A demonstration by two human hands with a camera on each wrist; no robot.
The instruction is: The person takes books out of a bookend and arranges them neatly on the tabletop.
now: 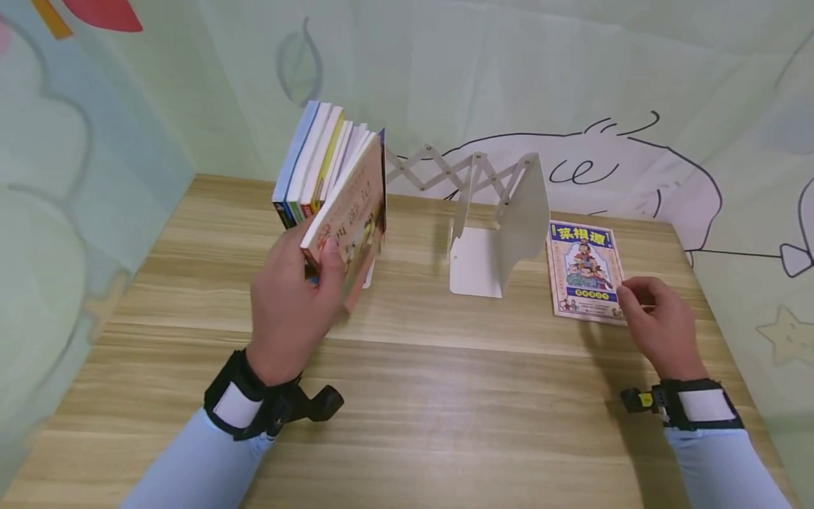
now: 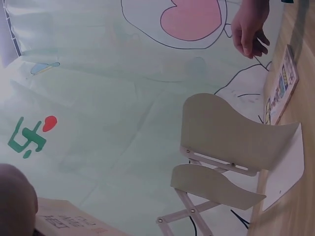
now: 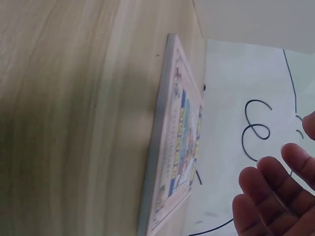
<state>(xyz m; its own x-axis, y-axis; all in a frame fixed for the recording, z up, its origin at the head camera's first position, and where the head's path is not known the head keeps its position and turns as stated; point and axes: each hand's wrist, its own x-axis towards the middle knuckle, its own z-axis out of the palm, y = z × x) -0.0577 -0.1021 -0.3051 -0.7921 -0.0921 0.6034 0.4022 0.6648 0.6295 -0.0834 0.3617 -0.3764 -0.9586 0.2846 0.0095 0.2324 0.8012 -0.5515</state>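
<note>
My left hand (image 1: 289, 304) grips the lower near edge of a pinkish book (image 1: 352, 212), thumb on its cover and the fingers behind it hidden. That book leans at the right end of a row of upright books (image 1: 318, 159). In the left wrist view only a corner of the pinkish book (image 2: 69, 219) shows. My right hand (image 1: 661, 329) hovers beside the lower right corner of a comic-style book (image 1: 585, 272) lying flat, its fingers loosely bent. In the right wrist view the fingers (image 3: 275, 196) are apart from the flat book (image 3: 172, 147) and hold nothing.
A white metal extendable bookend (image 1: 477, 265) stands mid-table, its folding lattice (image 1: 439, 166) running left behind the books. The wooden table (image 1: 407, 410) meets a printed cloth backdrop (image 1: 445, 71) at the back and sides.
</note>
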